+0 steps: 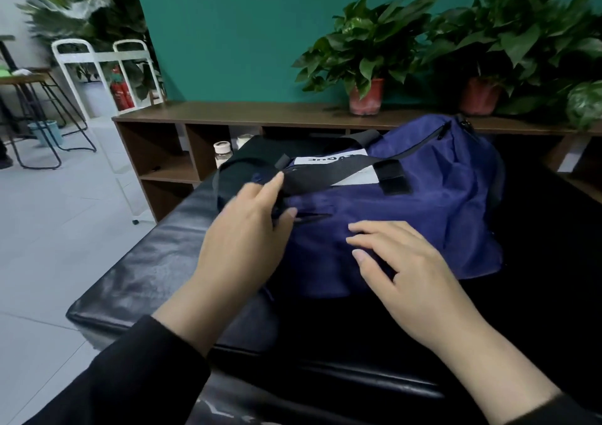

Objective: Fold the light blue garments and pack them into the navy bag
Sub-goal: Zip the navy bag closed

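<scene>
The navy bag (407, 216) lies on its side on a black padded bench (136, 271), with black straps (312, 180) and a white label across its top. My left hand (244, 239) is at the bag's left end, its forefinger stretched onto a strap. Thumb and fingers pinch a small dark zipper pull where the zip line (312, 218) ends. My right hand (404, 268) rests flat on the bag's front with straight fingers. No light blue garment is in view.
Behind the bench runs a low brown shelf unit (195, 118) with two potted plants (365, 95) on top and jars in a cubby. White racks, stools and a red extinguisher (120, 90) stand at far left on the tiled floor.
</scene>
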